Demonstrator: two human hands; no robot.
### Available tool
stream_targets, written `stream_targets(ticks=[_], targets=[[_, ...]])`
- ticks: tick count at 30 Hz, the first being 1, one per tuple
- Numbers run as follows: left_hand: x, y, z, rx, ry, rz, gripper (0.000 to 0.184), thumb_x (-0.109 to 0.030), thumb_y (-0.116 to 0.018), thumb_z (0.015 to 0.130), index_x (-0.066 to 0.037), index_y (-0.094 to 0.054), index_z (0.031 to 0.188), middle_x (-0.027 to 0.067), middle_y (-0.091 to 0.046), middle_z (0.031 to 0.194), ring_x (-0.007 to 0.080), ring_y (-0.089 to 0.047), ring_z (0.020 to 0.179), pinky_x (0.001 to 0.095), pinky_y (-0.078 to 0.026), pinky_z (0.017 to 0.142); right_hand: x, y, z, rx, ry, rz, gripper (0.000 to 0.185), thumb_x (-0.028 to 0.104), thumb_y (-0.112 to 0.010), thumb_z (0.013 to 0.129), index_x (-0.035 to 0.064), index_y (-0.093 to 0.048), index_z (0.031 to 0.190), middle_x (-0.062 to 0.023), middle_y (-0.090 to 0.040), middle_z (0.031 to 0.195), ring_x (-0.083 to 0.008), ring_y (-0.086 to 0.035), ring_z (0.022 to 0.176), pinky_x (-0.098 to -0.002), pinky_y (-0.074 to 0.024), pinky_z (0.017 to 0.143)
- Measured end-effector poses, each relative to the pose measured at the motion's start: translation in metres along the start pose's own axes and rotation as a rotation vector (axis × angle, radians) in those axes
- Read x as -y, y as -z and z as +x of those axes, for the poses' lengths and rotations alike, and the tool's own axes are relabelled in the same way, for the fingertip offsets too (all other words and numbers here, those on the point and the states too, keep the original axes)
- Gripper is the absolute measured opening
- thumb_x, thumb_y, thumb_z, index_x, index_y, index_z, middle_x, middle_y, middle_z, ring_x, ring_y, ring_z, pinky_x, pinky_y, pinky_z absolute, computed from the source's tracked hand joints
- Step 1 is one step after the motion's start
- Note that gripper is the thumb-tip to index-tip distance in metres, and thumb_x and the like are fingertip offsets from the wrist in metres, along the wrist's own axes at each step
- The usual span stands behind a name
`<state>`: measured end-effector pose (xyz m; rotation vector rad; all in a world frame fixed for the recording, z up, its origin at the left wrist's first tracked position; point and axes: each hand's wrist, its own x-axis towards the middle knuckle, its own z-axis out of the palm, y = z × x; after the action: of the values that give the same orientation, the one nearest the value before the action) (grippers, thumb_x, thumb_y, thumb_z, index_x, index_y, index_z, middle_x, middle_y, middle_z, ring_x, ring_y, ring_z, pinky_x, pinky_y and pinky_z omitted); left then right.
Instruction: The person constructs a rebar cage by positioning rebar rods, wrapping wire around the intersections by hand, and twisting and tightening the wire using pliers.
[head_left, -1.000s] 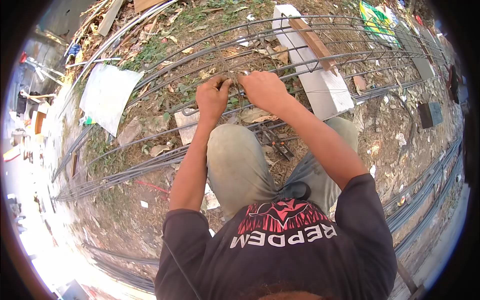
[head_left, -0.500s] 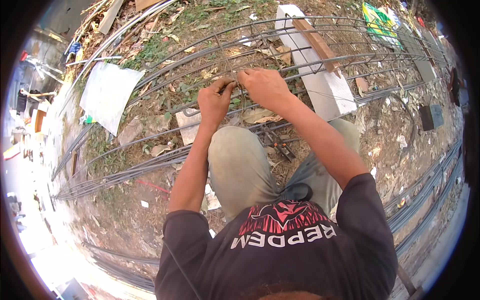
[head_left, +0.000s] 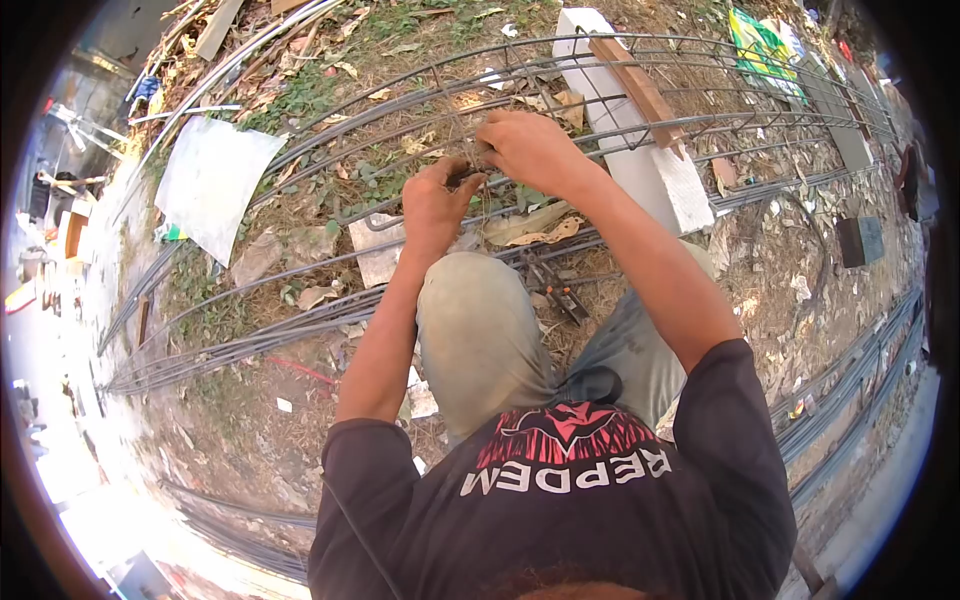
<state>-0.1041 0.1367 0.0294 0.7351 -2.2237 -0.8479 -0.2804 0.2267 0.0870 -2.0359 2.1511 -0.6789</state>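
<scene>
Both hands are at the near bars of a long rebar cage [head_left: 740, 122], left of a white block [head_left: 640, 165]. My left hand [head_left: 437, 205] has its thumb and fingers bent toward each other around something too small to make out. Just up and to the right, my right hand [head_left: 530, 150] is curled with its fingertips pointing left, close to the left fingertips. What it pinches is hidden. Thin wire seems to run by the fingertips. Orange-and-black pliers [head_left: 562, 298] lie on the ground between my knees.
A brown wooden piece [head_left: 635, 90] lies across the white block. Loose rebar [head_left: 260, 345] runs along the ground at the left, and more bars [head_left: 860, 385] lie at the right. A white sheet [head_left: 215, 185] is at the upper left, a dark block [head_left: 860, 242] at the right.
The left hand has moved slightly down and its thumb and fingers have parted somewhat. The right hand has shifted up a little, widening the gap between the hands.
</scene>
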Motion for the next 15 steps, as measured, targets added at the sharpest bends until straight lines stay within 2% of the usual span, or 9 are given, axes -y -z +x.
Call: stream_targets(ticks=[2, 5, 8, 11, 15], targets=[[-0.003, -0.001, -0.002, -0.01, -0.013, 0.019, 0.027, -0.025, -0.083, 0.084, -0.004, -0.077, 0.1, 0.013, -0.077, 0.092, 0.0319, -0.072, 0.083, 0.0409, -0.056, 0.077, 0.002, -0.002, 0.004, 0.013, -0.014, -0.048, 0.021, 0.02, -0.073, 0.09, 0.004, -0.07, 0.102, -0.0128, -0.067, 0.104, -0.0365, -0.066, 0.103, -0.048, -0.0524, 0.089], [-0.004, 0.0, -0.003, -0.055, -0.063, 0.042, 0.024, -0.024, -0.083, 0.083, -0.005, -0.077, 0.097, 0.0122, -0.076, 0.092, 0.0311, -0.07, 0.084, 0.0416, -0.054, 0.078, -0.012, -0.009, 0.009, -0.004, -0.057, 0.039, 0.021, 0.021, -0.073, 0.089, 0.0044, -0.071, 0.102, -0.0122, -0.066, 0.103, -0.0366, -0.065, 0.102, -0.0478, -0.0524, 0.088], [-0.001, -0.003, -0.004, -0.08, -0.095, 0.052, 0.022, -0.024, -0.083, 0.083, -0.006, -0.077, 0.095, 0.0116, -0.076, 0.091, 0.0302, -0.07, 0.084, 0.0417, -0.053, 0.077, -0.022, -0.014, 0.01, -0.048, 0.01, 0.06, 0.019, 0.021, -0.074, 0.089, 0.0052, -0.072, 0.1, -0.012, -0.066, 0.101, -0.0367, -0.065, 0.101, -0.0485, -0.0511, 0.09], [0.0, -0.003, -0.005, -0.073, -0.087, 0.063, 0.021, -0.023, -0.083, 0.083, -0.007, -0.077, 0.095, 0.011, -0.076, 0.091, 0.0298, -0.069, 0.084, 0.0413, -0.053, 0.076, -0.019, -0.012, 0.004, -0.25, 0.141, -0.216, 0.019, 0.022, -0.073, 0.089, 0.006, -0.074, 0.099, -0.0125, -0.068, 0.103, -0.0371, -0.065, 0.101, -0.0491, -0.0495, 0.093], [-0.002, -0.001, -0.004, -0.098, -0.143, 0.085, 0.019, -0.014, -0.084, 0.082, -0.004, -0.079, 0.098, 0.0133, -0.078, 0.091, 0.0262, -0.075, 0.082, 0.0362, -0.057, 0.076, -0.011, -0.028, 0.0, -0.064, -0.086, -0.16, 0.018, 0.022, -0.068, 0.093, 0.0068, -0.076, 0.099, -0.0108, -0.071, 0.111, -0.0345, -0.063, 0.109, -0.0485, -0.0479, 0.097]])
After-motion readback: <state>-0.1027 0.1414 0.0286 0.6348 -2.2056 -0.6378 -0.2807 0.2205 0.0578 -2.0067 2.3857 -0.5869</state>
